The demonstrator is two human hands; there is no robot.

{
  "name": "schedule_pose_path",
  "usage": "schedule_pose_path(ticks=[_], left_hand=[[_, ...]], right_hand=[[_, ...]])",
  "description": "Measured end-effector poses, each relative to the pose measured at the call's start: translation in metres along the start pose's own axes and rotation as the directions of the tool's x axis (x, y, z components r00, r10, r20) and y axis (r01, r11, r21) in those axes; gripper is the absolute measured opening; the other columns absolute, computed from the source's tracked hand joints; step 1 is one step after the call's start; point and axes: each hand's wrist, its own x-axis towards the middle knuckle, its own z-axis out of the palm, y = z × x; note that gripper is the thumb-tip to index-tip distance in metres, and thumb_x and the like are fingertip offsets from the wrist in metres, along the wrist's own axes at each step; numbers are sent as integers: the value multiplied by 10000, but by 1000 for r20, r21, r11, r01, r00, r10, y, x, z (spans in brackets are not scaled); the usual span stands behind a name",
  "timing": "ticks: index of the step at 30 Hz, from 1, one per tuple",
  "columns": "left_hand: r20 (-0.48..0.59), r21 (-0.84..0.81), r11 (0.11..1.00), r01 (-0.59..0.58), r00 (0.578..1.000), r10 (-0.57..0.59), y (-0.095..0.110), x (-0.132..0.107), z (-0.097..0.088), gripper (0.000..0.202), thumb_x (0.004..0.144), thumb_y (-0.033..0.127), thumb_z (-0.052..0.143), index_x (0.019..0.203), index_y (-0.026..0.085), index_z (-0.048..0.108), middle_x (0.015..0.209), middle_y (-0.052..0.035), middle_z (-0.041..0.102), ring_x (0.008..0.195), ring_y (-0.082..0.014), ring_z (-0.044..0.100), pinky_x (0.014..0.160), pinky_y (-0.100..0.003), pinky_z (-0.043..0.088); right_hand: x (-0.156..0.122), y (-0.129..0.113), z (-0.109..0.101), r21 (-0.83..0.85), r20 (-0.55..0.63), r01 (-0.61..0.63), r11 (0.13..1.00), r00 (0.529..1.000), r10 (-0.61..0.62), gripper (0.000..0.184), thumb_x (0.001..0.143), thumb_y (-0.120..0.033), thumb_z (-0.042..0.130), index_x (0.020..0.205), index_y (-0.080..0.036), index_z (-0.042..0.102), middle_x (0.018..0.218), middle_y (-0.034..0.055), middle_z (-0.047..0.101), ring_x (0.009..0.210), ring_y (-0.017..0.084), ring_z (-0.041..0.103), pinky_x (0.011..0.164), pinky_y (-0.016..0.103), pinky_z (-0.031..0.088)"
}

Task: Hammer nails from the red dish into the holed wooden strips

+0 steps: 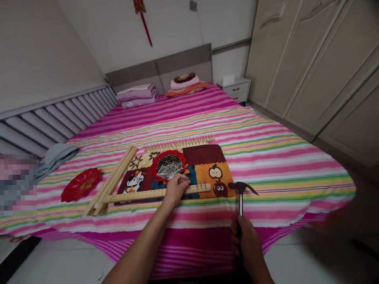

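Observation:
My right hand (247,240) is wrapped round the dark handle of a claw hammer (241,201), its head up and the claw pointing right. My left hand (177,187) is pinched closed over a pale wooden strip (134,194) with a row of small holes. What sits between its fingertips is too small to make out. Several nails (202,185) stand upright in the strip just right of those fingers. Directly beyond the hand, a red scalloped dish (153,169) holds a heap of loose nails (169,165). A printed mat (204,156) lies beneath the dish and strip.
Behind the mat lies another wooden strip (180,144) bristling with upright nails. Bare wooden strips (117,177) and a second red dish (81,184) are at left. Everything rests on a striped bed cover (284,169). Folded bedding (137,96) sits by the headboard.

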Motion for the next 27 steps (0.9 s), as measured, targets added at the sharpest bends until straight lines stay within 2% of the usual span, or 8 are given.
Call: schedule_pose_path(ticks=[6, 9, 15, 22, 27], left_hand=[[30, 22, 997, -72, 997, 71, -24, 1, 7, 205, 571, 302, 691, 634, 165, 552, 485, 51, 528, 465, -77, 483, 469, -180, 358], [40, 88, 992, -91, 995, 88, -24, 1, 7, 173, 604, 301, 659, 639, 171, 550, 498, 56, 510, 470, -77, 456, 476, -187, 346], [16, 359, 925, -123, 992, 126, -16, -7, 9, 75, 657, 249, 594, 634, 180, 577, 520, 54, 498, 508, -84, 439, 512, -191, 335], [41, 461, 868, -185, 981, 188, -20, -10, 8, 67, 698, 228, 564, 665, 182, 599, 572, 37, 533, 560, -97, 471, 559, -198, 354], [54, 468, 857, -218, 974, 218, -25, -10, 7, 68, 713, 215, 560, 690, 182, 615, 592, 33, 548, 573, -97, 486, 575, -197, 365]], right_hand=[[1, 2, -1, 15, 6, 2, 1000, 1000, -2, 395, 722, -604, 588, 746, -224, 484, 521, -90, 414, 349, 61, 294, 235, 156, 219], [2, 3, -2, 18, -3, 2, 1000, 1000, -2, 389, 721, -599, 590, 760, -224, 493, 518, -90, 418, 344, 62, 292, 229, 156, 218], [1, 0, 1, 25, -6, -3, 1000, 1000, 3, 365, 730, -576, 587, 750, -225, 487, 515, -89, 420, 345, 64, 293, 226, 154, 224], [-1, 0, 1, 12, 2, 10, 1000, 1000, -10, 362, 745, -579, 576, 758, -230, 483, 519, -93, 406, 348, 68, 292, 235, 158, 218], [-22, -7, 13, -57, 35, 51, 997, 998, -49, 361, 779, -564, 545, 682, -231, 446, 491, -90, 383, 338, 69, 291, 263, 169, 232]])
